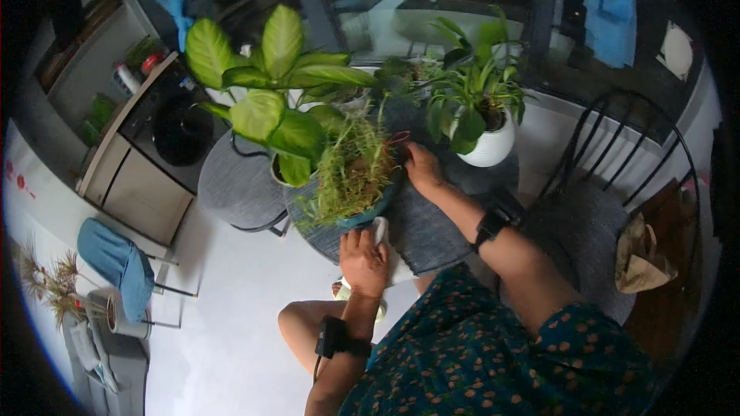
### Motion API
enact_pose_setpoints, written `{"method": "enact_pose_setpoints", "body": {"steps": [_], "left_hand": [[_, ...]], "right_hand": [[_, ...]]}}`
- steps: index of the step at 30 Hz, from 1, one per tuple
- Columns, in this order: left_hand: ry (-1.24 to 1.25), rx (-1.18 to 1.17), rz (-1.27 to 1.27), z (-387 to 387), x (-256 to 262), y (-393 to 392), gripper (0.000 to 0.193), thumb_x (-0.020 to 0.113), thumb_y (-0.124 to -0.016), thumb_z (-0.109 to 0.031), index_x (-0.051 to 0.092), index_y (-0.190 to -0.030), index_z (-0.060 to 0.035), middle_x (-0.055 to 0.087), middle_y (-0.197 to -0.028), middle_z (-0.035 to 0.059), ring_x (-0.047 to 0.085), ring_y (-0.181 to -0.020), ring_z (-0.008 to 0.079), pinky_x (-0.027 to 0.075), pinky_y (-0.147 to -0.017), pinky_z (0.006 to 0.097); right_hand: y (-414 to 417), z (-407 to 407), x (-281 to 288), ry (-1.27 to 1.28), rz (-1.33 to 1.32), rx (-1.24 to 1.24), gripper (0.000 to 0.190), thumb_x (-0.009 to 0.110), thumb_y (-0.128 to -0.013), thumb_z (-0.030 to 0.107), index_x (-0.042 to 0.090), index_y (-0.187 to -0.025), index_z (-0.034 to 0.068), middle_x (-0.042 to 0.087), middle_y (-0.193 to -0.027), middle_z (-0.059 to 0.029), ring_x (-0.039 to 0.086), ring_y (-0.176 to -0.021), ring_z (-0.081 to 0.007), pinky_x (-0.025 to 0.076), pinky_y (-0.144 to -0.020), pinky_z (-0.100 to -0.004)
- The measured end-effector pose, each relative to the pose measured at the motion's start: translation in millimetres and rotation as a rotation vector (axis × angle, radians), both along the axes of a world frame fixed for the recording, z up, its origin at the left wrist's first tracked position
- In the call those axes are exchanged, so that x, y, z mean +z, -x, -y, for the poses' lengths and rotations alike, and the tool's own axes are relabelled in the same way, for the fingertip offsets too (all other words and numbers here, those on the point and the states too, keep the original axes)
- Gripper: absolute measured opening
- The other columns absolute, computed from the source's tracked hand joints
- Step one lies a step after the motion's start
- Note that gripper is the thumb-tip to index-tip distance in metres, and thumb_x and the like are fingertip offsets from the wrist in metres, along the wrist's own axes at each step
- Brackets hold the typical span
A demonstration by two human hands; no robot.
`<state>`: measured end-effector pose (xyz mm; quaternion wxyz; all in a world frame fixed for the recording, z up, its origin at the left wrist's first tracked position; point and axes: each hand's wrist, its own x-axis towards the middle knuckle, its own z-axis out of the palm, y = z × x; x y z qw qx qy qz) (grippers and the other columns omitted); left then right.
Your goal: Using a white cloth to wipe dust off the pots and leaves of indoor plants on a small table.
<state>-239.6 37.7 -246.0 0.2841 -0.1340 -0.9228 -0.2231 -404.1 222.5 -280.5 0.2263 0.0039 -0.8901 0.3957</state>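
On the round grey table (430,237) stands a teal pot (365,216) holding a trailing, fine-leaved plant (352,176), with some brownish stems. My left hand (364,260) is at the pot's near side, with a white cloth (383,234) under and beside its fingers. The cloth hangs past the table edge. My right hand (425,172) grips the pot's right side near the rim; its fingertips are partly hidden. A thin red cord (400,137) loops beside those fingertips.
A broad-leaved potted plant (257,115) stands left of the teal pot. A leafy plant in a ribbed white pot (491,144) is at right. Nearby are a grey stool (237,185), a black spindle-back chair (630,150), a paper bag (642,260) and a front-loading washing machine (182,130).
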Motion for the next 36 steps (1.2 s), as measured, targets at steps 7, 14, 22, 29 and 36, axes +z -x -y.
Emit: {"method": "enact_pose_setpoints", "body": {"steps": [7, 14, 22, 29, 36], "left_hand": [[-0.008, 0.018, -0.079, -3.8, -4.0, -0.3, 0.033, 0.065, -0.067, -0.011, 0.058, -0.099, -0.0033, 0.055, -0.093, 0.0175, 0.052, -0.088, 0.0378, 0.044, -0.08, 0.0452], [-0.157, -0.004, 0.043, -2.6, 2.5, -2.5, 0.031, 0.059, -0.072, -0.007, 0.059, -0.102, -0.0024, 0.055, -0.094, 0.0182, 0.052, -0.089, 0.0386, 0.044, -0.081, 0.0441], [-1.073, -0.414, 0.697, -35.9, 14.0, -24.7, 0.063, 0.04, -0.093, -0.054, 0.046, -0.123, 0.0017, 0.056, -0.106, 0.0117, 0.055, -0.091, 0.0225, 0.044, -0.084, 0.0335], [-0.665, -0.181, 0.368, -10.4, 21.0, -27.3, 0.029, 0.047, -0.095, -0.02, 0.06, -0.099, 0.005, 0.06, -0.105, 0.0229, 0.056, -0.097, 0.0391, 0.044, -0.087, 0.0401], [-0.28, 0.213, -0.083, 16.4, -20.6, 13.0, 0.023, 0.053, -0.079, -0.006, 0.054, -0.1, 0.0024, 0.054, -0.117, 0.0202, 0.049, -0.111, 0.038, 0.038, -0.093, 0.0476]], "right_hand": [[-46.0, -14.7, -7.9, -0.13, -0.083, 0.245, 0.03, 0.062, -0.073, 0.004, 0.061, -0.103, -0.001, 0.052, -0.123, -0.0189, 0.052, -0.11, -0.0361, 0.044, -0.092, -0.0416], [-151.8, -6.4, 30.6, 0.116, 0.013, 0.45, 0.05, 0.065, -0.074, 0.007, 0.051, -0.122, 0.001, 0.049, -0.126, -0.0181, 0.046, -0.115, -0.036, 0.036, -0.099, -0.0417], [-205.7, 8.9, 46.1, 0.226, 0.0, 0.632, 0.068, 0.06, -0.076, 0.0, 0.034, -0.139, 0.005, 0.039, -0.138, -0.0184, 0.035, -0.13, -0.0314, 0.027, -0.107, -0.0392], [-147.8, -29.9, 75.0, -0.323, -0.141, 0.074, 0.067, 0.061, -0.071, -0.002, 0.045, -0.134, 0.017, 0.042, -0.13, -0.0245, 0.036, -0.123, -0.0438, 0.033, -0.103, -0.0452], [-109.7, -40.4, 31.7, -0.6, 0.035, 0.249, 0.057, 0.068, -0.075, 0.014, 0.049, -0.129, 0.01, 0.033, -0.142, -0.0142, 0.023, -0.134, -0.0385, 0.027, -0.105, -0.0534]]}}
